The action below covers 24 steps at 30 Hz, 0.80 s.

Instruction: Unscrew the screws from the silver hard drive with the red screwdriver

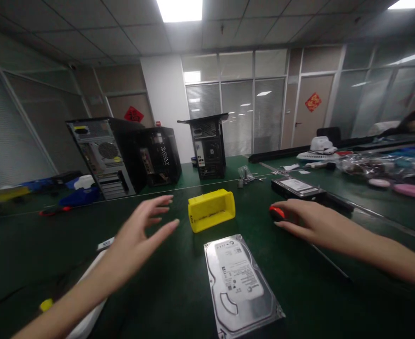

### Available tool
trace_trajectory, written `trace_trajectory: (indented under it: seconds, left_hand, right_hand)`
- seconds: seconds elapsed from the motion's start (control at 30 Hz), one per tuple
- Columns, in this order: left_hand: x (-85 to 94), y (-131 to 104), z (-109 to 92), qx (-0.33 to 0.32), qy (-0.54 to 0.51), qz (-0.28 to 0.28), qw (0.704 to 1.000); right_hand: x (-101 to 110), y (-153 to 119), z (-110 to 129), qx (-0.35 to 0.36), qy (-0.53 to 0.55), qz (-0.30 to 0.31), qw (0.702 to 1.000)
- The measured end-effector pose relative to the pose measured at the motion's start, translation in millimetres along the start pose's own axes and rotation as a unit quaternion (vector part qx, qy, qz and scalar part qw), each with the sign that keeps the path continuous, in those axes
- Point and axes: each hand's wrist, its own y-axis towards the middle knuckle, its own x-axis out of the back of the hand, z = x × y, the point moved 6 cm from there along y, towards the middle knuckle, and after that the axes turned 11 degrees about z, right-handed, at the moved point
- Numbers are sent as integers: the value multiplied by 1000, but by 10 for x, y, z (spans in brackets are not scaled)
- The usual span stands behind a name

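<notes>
My right hand (302,219) is closed around the red and black handle of a screwdriver (277,213); its thin shaft points down to the right beneath my forearm. To the left, my left hand (147,226) hovers with fingers apart and nothing in them. Just beyond its fingertips a yellow plastic bin (212,209) lies on its side, its opening turned toward me. A silver hard drive (240,285) with a white label rests flat on the green table (179,292), between my two arms.
Black computer cases (104,157) stand at the back left, and another tower (209,148) at centre. A second hard drive (297,186) lies beyond my right hand. Loose screws and a clear bag (246,176) sit behind the bin. Plastic-wrapped items (366,165) crowd the right.
</notes>
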Motion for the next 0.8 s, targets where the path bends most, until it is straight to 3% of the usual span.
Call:
trace_trajectory:
  seconds: [0.1, 0.2, 0.3, 0.4, 0.6, 0.8]
  left_hand:
    - [-375, 227, 223, 58, -31, 97, 993]
    - [-578, 504, 433, 80, -20, 92, 992]
    - [-702, 717, 539, 66, -80, 139, 985]
    - [-695, 807, 594, 71, -138, 135, 979]
    - [-672, 785, 641, 75, -130, 100, 984]
    - [-665, 747, 658, 94, -151, 74, 981]
  right_hand:
    - [-275, 297, 0, 8, -21, 30, 999]
    - [-435, 568, 103, 44, -21, 57, 997]
    - [-456, 780, 301, 99, -10, 65, 993]
    - [-466, 923, 549, 163, -11, 67, 984]
    - [-524, 1062, 781, 113, -59, 44, 991]
    - [-555, 1044, 762, 82, -72, 35, 993]
